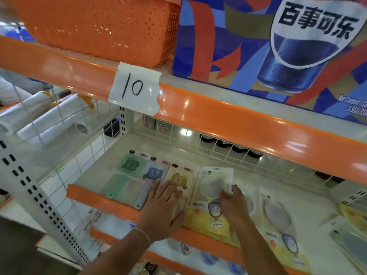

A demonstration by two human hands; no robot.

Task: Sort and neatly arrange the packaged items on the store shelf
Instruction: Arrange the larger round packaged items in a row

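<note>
Flat packaged hand mirrors lie in a row on the white shelf (127, 147). A green pack (130, 165), a blue pack (155, 172) and a yellow pack (179, 178) sit at the left. My left hand (163, 207) rests flat with straight fingers on the yellow pack. My right hand (234, 205) pinches the right edge of a clear-and-yellow mirror pack (210, 187) beside it. Another similar pack (280, 219) lies to the right, partly under my right forearm.
An orange price rail (218, 116) with a taped "10" label (135, 88) overhangs the shelf. Above stand an orange basket (99, 26) and a blue cola carton (278, 46). A wire grid (198, 139) backs the shelf. More packs (351, 231) lie at the far right.
</note>
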